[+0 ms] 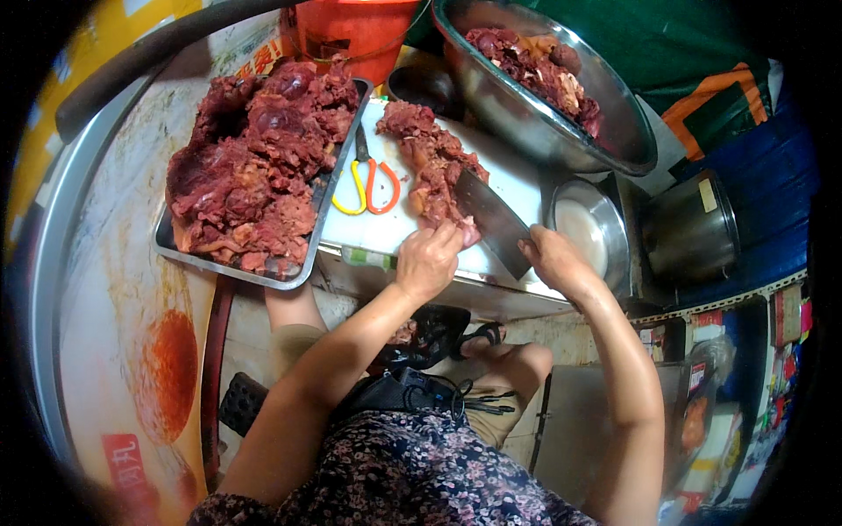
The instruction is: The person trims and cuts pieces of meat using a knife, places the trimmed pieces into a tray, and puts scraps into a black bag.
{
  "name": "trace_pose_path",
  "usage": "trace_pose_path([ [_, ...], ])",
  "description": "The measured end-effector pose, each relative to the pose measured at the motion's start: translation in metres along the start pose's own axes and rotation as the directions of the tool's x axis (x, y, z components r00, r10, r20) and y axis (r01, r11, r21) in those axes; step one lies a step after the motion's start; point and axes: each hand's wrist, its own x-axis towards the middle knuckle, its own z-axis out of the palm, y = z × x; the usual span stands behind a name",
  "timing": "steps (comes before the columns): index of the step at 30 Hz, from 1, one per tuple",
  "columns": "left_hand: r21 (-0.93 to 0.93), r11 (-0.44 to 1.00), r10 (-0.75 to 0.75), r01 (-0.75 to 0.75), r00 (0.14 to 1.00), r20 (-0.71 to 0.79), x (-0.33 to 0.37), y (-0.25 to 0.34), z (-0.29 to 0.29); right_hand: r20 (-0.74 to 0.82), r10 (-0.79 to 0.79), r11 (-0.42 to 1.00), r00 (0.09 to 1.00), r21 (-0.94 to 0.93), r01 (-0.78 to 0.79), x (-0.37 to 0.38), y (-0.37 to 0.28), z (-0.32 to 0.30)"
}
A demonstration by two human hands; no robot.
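Note:
A long strip of dark red meat (424, 162) lies on the white cutting board (351, 230). My left hand (430, 260) is closed on the near end of this strip, its fingertips bunched together. In my right hand (561, 263) is a cleaver (497, 223), gripped at the handle, which my fingers hide. Its broad blade slants across the board with the edge against the right side of the meat. To the left of the strip rest scissors (368, 186) with one yellow and one orange handle loop.
A metal tray (303, 273) heaped with meat chunks (263, 167) stands at the left. Behind the board are an orange bucket (355, 35), a dark bowl (424, 90) and a large steel basin (535, 131) holding meat. A smaller steel bowl (605, 223) and a metal pot (693, 223) sit right.

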Motion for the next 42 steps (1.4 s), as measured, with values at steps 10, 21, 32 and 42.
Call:
trace_pose_path([
  [10,-0.032,1.000,0.001,-0.001,1.000,0.006,-0.002,-0.001,-0.003,-0.142,0.061,0.998,0.988,0.027,-0.058,0.053,-0.021,0.054],
  [21,-0.102,0.994,-0.055,0.048,0.996,-0.065,-0.014,-0.021,-0.024,-0.099,0.077,0.997,0.992,0.011,-0.077,0.049,-0.027,0.041],
  [32,-0.116,0.912,-0.406,0.393,0.904,-0.132,0.088,-0.058,-0.041,-0.218,0.093,0.992,0.972,0.110,-0.070,0.066,-0.029,0.034],
  [42,0.422,0.728,-0.670,0.540,0.691,0.271,0.169,-0.110,-0.016,-0.166,0.212,0.946,0.963,0.281,-0.160,0.094,-0.018,0.024],
])
